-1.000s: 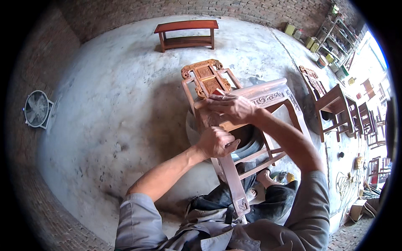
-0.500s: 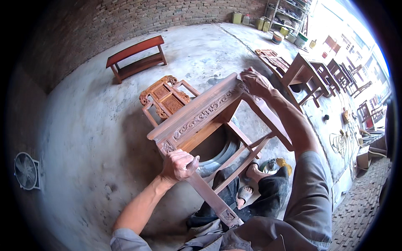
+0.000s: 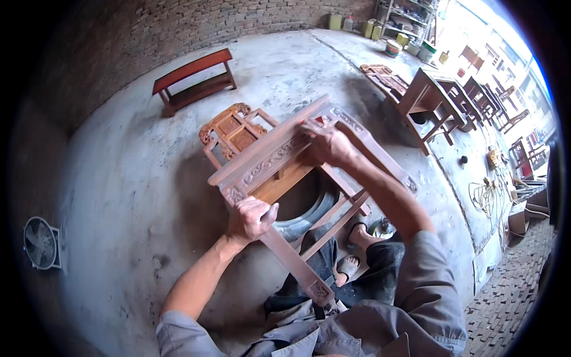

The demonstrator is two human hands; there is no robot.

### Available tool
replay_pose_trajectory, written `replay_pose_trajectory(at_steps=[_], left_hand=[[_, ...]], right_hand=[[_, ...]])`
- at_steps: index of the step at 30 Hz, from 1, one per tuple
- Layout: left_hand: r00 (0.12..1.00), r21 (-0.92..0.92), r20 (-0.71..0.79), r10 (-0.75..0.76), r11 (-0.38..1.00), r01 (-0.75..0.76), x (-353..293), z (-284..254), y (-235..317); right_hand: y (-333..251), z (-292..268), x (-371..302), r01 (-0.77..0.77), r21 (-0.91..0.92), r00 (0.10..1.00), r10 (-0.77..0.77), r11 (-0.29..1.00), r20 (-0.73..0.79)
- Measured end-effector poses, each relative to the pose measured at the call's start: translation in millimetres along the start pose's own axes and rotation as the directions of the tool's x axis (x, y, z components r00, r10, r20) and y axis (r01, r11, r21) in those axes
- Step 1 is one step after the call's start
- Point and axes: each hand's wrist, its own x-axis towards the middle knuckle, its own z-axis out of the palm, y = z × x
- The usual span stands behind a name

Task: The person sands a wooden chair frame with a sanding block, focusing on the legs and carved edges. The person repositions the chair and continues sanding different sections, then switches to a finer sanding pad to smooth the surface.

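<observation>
A carved wooden side table (image 3: pixel 300 271) lies tipped toward me, its legs pointing at my body and its scrollwork apron facing up. My left hand (image 3: pixel 251 218) is wrapped round the leg at the apron's left end. On the right half of the carved apron, my right hand (image 3: pixel 329 141) presses down, fingers closed on a small red piece (image 3: pixel 321 119). What this piece is I cannot make out, since the fingers cover most of it. Under the frame shows a dark tyre (image 3: pixel 312 219). Just beyond the table's edge sits a lighter carved chair (image 3: pixel 235 132).
A low reddish bench (image 3: pixel 193 66) stands near the brick wall. At the right are several unfinished furniture frames (image 3: pixel 425 102) and coiled cables (image 3: pixel 488 197). Tins and buckets (image 3: pixel 392 47) line the back by a shelf, and a fan (image 3: pixel 41 243) stands far left.
My right hand has left the table's far right corner and come left and nearer, onto the carved apron. The red piece now shows at its fingers. My left hand keeps its hold on the leg.
</observation>
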Motion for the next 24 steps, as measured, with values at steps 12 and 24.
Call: replay_pose_trajectory(at_steps=[12,24], left_hand=[[0.956,0.062,-0.293,-0.014,0.998,0.033,-20.6,-17.4,-1.6],[0.648,0.461,-0.111,-0.754,0.538,0.705,47.8,-18.0,-107.3]], right_hand=[[-154.8,16.3,22.4,0.291,0.203,0.955,-0.297,0.935,-0.002],[-124.1,18.9,-5.0,0.097,0.152,0.986,-0.075,0.984,-0.147]])
